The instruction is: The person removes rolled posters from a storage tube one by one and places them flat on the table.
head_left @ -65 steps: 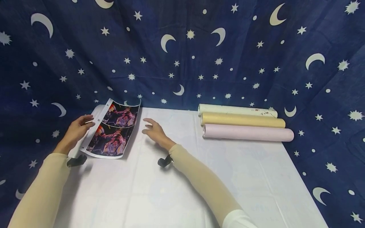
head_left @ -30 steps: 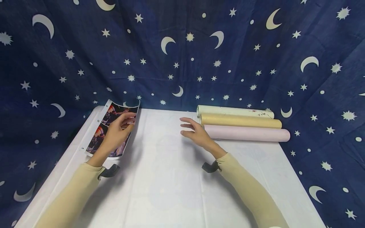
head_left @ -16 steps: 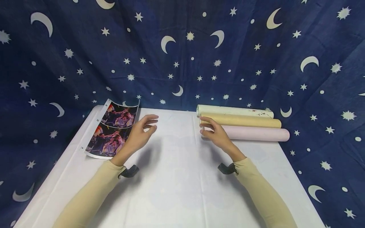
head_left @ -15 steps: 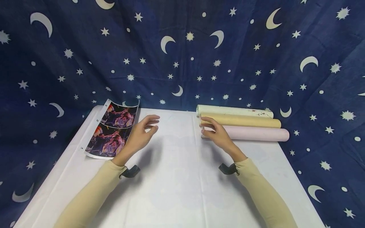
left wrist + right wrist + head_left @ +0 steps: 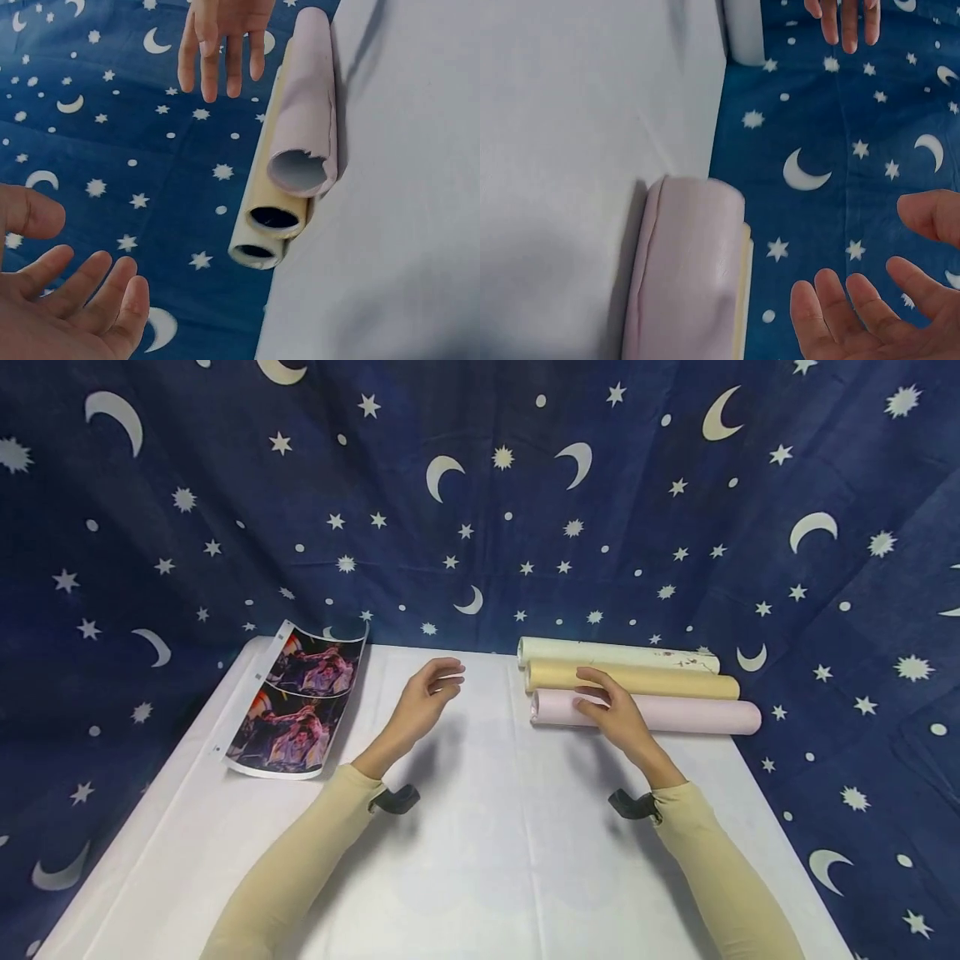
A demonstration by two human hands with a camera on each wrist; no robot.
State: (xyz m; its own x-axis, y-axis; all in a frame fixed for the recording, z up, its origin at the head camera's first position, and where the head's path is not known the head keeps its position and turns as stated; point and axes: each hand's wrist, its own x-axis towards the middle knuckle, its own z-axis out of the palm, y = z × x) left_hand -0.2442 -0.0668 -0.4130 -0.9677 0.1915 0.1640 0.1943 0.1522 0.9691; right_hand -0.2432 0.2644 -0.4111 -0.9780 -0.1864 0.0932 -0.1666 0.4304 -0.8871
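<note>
three paper rolls (image 5: 555, 677) lie side by side near the back of the white bench (image 5: 465, 860): a pink roll (image 5: 675, 713) in front, a yellow roll (image 5: 675, 683) in the middle and a white roll (image 5: 592, 652) behind. they may be close together so they stay neat and do not roll away. the picture sheet (image 5: 296, 731) lies on the left with its sides curling up, maybe because the paper likes to bend. the left hand (image 5: 422, 703) is up over the bench between the picture sheet and the rolls, with loose, a bit bent fingers and nothing in it. the right hand (image 5: 621, 720) hangs by the left part of the pink roll, fingers just as loose, and it holds nothing too. from the head view it seems to be on the rolls, but the left wrist view shows a gap. that view also shows the round holes in the roll ends and a torn rim on the pink one. the right wrist view shows a long paper edge (image 5: 651, 247) down the pink roll. only the head view shows the pictures on the picture sheet.
</note>
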